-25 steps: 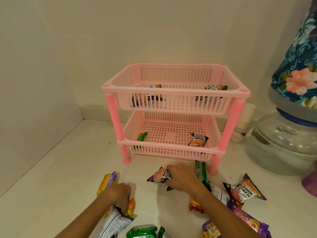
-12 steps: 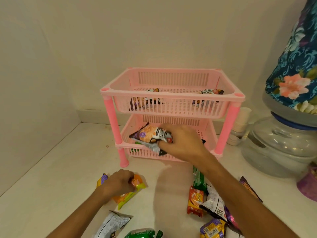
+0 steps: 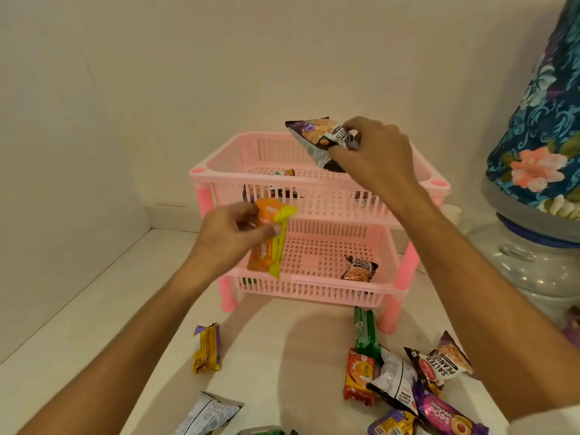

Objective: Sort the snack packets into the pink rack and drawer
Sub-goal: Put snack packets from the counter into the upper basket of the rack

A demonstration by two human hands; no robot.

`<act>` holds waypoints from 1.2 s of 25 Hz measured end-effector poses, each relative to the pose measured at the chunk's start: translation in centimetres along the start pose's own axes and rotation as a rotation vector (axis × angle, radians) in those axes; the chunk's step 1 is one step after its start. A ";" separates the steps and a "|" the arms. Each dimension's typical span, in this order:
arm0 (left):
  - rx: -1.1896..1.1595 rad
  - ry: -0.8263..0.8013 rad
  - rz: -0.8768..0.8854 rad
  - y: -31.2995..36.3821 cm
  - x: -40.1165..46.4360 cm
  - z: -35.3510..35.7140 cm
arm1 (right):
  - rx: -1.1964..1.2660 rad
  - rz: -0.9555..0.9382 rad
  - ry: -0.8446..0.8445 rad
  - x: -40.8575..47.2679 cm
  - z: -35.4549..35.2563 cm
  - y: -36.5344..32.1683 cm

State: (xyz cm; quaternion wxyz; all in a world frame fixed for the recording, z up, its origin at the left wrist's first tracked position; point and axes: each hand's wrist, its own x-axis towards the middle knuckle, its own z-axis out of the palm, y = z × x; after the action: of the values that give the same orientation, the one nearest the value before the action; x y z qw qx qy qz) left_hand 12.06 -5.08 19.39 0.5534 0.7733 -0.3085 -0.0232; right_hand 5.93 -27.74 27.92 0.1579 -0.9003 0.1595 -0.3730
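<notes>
Above, right hand [image 3: 373,152] gripping peanut packet [image 3: 317,138] over pink rack [image 3: 314,178] rim; left hand [image 3: 229,237] gripping orange packet [image 3: 266,243] before open lower tier.

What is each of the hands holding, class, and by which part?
Left hand: orange packet, pinched near its top. Right hand: peanut packet, gripped at its right end.

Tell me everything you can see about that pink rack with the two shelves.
The pink rack looks like moulded plastic: two slotted, perforated trays stacked on darker pink round posts, standing upright on the white counter near the wall. The top tray holds some dark packets, partly hidden behind its slats. The bottom tray holds a salted peanuts packet at its right and something green at its front left corner. The right hand holds a packet over the top tray; the left hand holds an orange packet before the bottom one.
</notes>
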 end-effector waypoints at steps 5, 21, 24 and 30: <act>-0.256 0.173 0.099 5.8 3.5 -1.2 | -0.193 0.117 -0.082 3.8 2.6 2.6; -0.447 0.200 -0.173 7.0 15.7 4.0 | -0.223 0.248 -0.279 7.4 6.0 4.8; -0.447 0.206 -0.229 6.4 17.2 4.3 | -0.222 0.248 -0.294 7.6 6.2 4.8; -0.244 0.177 -0.293 4.7 18.4 5.3 | -0.242 0.235 -0.310 7.9 6.5 4.8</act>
State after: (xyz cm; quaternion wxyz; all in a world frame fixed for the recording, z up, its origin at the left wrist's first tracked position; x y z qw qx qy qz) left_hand 22.79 -19.70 27.07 0.6588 0.7360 -0.1377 -0.0728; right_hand 15.14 -34.15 26.55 0.1137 -0.9345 0.2806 -0.1873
